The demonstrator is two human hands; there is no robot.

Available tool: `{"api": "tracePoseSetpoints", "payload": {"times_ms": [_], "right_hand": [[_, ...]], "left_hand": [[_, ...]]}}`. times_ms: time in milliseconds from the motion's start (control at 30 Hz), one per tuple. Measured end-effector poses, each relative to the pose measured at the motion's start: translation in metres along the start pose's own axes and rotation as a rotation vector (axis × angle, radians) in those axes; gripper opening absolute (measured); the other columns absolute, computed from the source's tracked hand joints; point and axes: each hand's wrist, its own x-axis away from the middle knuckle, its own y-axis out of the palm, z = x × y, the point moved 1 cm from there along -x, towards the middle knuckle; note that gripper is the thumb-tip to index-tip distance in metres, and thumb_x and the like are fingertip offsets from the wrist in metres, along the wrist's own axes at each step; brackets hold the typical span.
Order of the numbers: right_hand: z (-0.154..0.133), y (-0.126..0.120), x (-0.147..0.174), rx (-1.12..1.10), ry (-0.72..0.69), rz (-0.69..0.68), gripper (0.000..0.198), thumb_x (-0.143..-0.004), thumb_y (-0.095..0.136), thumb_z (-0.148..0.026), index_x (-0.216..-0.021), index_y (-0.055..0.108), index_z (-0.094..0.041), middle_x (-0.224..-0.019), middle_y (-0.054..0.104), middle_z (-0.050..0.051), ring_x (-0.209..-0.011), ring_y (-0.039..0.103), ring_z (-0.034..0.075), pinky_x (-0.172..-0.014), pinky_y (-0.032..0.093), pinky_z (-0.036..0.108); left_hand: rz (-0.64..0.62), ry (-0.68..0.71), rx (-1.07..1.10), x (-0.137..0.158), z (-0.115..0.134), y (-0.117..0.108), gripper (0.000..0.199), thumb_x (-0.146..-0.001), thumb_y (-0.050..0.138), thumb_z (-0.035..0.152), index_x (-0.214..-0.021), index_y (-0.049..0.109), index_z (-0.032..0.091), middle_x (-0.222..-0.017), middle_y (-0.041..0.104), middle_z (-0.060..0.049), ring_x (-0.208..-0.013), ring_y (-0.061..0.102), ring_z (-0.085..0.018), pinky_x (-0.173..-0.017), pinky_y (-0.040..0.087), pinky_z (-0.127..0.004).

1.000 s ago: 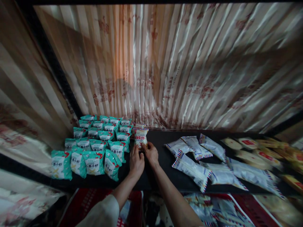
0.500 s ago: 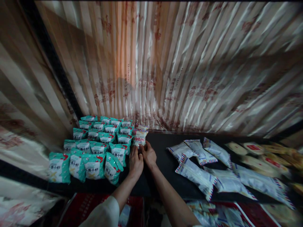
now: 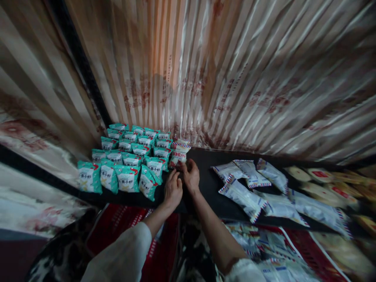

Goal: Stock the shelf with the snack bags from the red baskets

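Two upright white snack bags with striped edges and red print stand one behind the other at the shelf's middle; the front snack bag (image 3: 179,153) hides most of the rear one. My right hand (image 3: 191,177) is at its lower right, thumb and fingers apart, fingertips at the bag's bottom edge. Just below the bag is my left hand (image 3: 173,190), its fingers loosely bent and not wrapped around anything. Immediately left, several teal snack bags (image 3: 127,178) stand in rows, with fish-and-shrimp lettering.
Several white striped-edge packets (image 3: 243,199) lie loose on the black shelf (image 3: 202,203) to the right, beyond them pale round packs (image 3: 320,192). Below the shelf are red cartons (image 3: 117,225) and more packets (image 3: 273,246). A pleated curtain (image 3: 223,78) hangs behind.
The view has tipped down, so the shelf sits higher in the picture. My hands have drawn back slightly from the front snack bag, and my right fingers have spread.
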Motion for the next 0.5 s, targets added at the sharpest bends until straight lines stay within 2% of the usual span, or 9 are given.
{"api": "tracePoseSetpoints", "payload": {"times_ms": [100, 167, 233, 267, 333, 400, 500], "right_hand": [[-0.011, -0.011, 0.036, -0.131, -0.019, 0.058, 0.049, -0.081, 0.047, -0.05, -0.115, 0.053, -0.015, -0.102, 0.064, 0.011, -0.091, 0.059, 0.02, -0.083, 0.043, 0.031], [-0.017, -0.016, 0.071, -0.229, -0.037, 0.046, 0.04, -0.083, 0.048, -0.048, -0.106, 0.055, -0.016, -0.09, 0.064, 0.006, -0.083, 0.059, 0.017, -0.078, 0.044, 0.029], [-0.019, -0.018, 0.111, -0.288, -0.025, -0.059, 0.032, -0.085, 0.048, -0.046, -0.093, 0.058, -0.017, -0.075, 0.061, 0.001, -0.073, 0.057, 0.015, -0.071, 0.044, 0.026], [-0.018, -0.016, 0.132, -0.311, -0.006, -0.156, 0.03, -0.086, 0.047, -0.045, -0.087, 0.059, -0.017, -0.07, 0.059, 0.0, -0.068, 0.056, 0.014, -0.067, 0.044, 0.025], [-0.011, -0.009, 0.171, -0.354, 0.051, -0.308, 0.03, -0.086, 0.047, -0.045, -0.077, 0.059, -0.018, -0.065, 0.058, -0.002, -0.062, 0.053, 0.012, -0.062, 0.043, 0.023], [0.004, 0.003, 0.203, -0.365, 0.134, -0.322, 0.031, -0.084, 0.05, -0.046, -0.07, 0.057, -0.019, -0.064, 0.058, -0.002, -0.062, 0.053, 0.012, -0.061, 0.043, 0.022], [0.038, 0.028, 0.234, -0.374, 0.364, -0.168, 0.033, -0.082, 0.046, -0.049, -0.088, 0.059, -0.02, -0.077, 0.064, 0.001, -0.074, 0.06, 0.015, -0.069, 0.047, 0.025]], "left_hand": [[-0.041, 0.08, 0.044, 0.046, -0.011, -0.017, 0.034, -0.081, 0.036, 0.009, -0.104, 0.059, 0.015, -0.104, 0.064, -0.01, -0.101, 0.06, -0.019, -0.093, 0.047, -0.036], [-0.12, 0.142, 0.082, 0.081, -0.025, -0.028, 0.035, -0.076, 0.036, 0.003, -0.098, 0.06, 0.017, -0.098, 0.065, -0.007, -0.095, 0.061, -0.016, -0.088, 0.05, -0.033], [-0.167, 0.187, 0.089, 0.113, -0.041, -0.039, 0.036, -0.074, 0.036, 0.001, -0.092, 0.062, 0.018, -0.107, 0.063, -0.007, -0.103, 0.059, -0.016, -0.09, 0.049, -0.032], [-0.178, 0.204, 0.073, 0.126, -0.049, -0.045, 0.034, -0.075, 0.037, 0.003, -0.09, 0.063, 0.019, -0.107, 0.064, -0.008, -0.104, 0.059, -0.017, -0.091, 0.049, -0.032], [-0.137, 0.166, 0.047, 0.144, -0.064, -0.057, 0.038, -0.076, 0.036, 0.003, -0.099, 0.063, 0.018, -0.11, 0.063, -0.01, -0.108, 0.057, -0.017, -0.094, 0.046, -0.033], [-0.185, 0.032, 0.04, 0.152, -0.08, -0.066, 0.043, -0.076, 0.035, 0.002, -0.105, 0.062, 0.018, -0.113, 0.062, -0.008, -0.109, 0.056, -0.016, -0.097, 0.043, -0.031], [-0.294, -0.42, -0.017, 0.151, -0.107, -0.071, 0.036, -0.077, 0.038, 0.0, -0.091, 0.065, 0.019, -0.103, 0.066, -0.004, -0.101, 0.059, -0.013, -0.094, 0.042, -0.026]]}}
